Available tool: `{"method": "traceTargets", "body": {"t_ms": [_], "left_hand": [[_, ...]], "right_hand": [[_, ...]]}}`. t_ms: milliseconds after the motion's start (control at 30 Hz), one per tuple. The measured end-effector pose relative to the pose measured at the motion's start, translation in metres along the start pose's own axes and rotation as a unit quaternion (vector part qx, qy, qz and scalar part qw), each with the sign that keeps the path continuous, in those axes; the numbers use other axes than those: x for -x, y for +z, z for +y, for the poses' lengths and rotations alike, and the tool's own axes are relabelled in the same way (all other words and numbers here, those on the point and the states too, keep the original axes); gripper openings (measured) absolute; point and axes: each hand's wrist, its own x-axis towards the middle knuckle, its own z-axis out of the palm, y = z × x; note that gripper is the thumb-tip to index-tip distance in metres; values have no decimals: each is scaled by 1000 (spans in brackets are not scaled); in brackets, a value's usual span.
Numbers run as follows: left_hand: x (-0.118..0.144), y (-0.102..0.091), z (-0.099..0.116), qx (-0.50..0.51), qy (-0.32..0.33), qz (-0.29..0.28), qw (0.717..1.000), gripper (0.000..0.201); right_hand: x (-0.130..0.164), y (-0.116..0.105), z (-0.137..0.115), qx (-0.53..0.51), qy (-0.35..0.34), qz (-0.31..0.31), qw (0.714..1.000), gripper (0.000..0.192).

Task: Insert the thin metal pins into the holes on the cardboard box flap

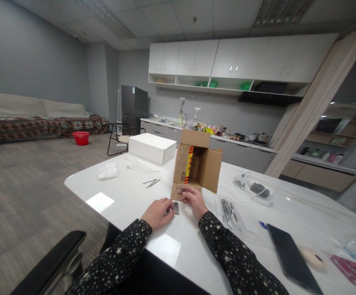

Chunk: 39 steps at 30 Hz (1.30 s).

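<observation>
- The left hand (158, 213) rests on the white bench (125, 196) near its front edge, fingers curled around a small bunch of thin metal pieces (175, 207) that stick out on its right side; whether they are nails or pins is too small to tell.
- The right hand (193, 198) lies just beside the left, fingertips pinched on the low front flap of the open cardboard box (210, 168), where a small grey item sits under them.
- The cardboard box lies on its side in the middle of the bench with its opening toward the person, flaps spread, a red and yellow strip along its left inner edge.
- A closed white box (151, 148) stands behind and left of the cardboard box, toward the far edge.
- Two loose thin rods (152, 182) lie on the bench between the white box and the left hand.
- A crumpled white bag (106, 171) lies near the left corner of the bench.
- A clear packet with metal parts (228, 211) lies just right of the right hand.
- A dark phone (288, 256) lies face up near the front right edge, with a pale rounded object (312, 258) beside it.
- A clear wrapper holding a dark item (254, 187) sits toward the far right of the bench.
- Both sleeves are dark with small white stars.
</observation>
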Motion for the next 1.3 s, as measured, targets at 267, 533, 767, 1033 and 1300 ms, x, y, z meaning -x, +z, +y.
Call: {"method": "traceTargets", "body": {"t_ms": [267, 533, 767, 1033, 1300], "left_hand": [[0, 0, -3, -4, 7, -3, 1000, 16], [-1, 3, -5, -5, 8, 0, 1000, 16], [-1, 3, -5, -7, 8, 2, 1000, 15], [-1, 4, -6, -16, 8, 2, 1000, 16], [0, 1, -3, -17, 3, -2, 1000, 16]], "right_hand": [[5, -2, 6, 40, -69, 45, 996, 23], [7, 0, 8, 136, -115, 26, 984, 13], [22, 1, 8, 326, -195, 15, 925, 2], [33, 8, 2, 423, -273, -24, 864, 8], [34, 5, 0, 489, -316, 13, 813, 8]]}}
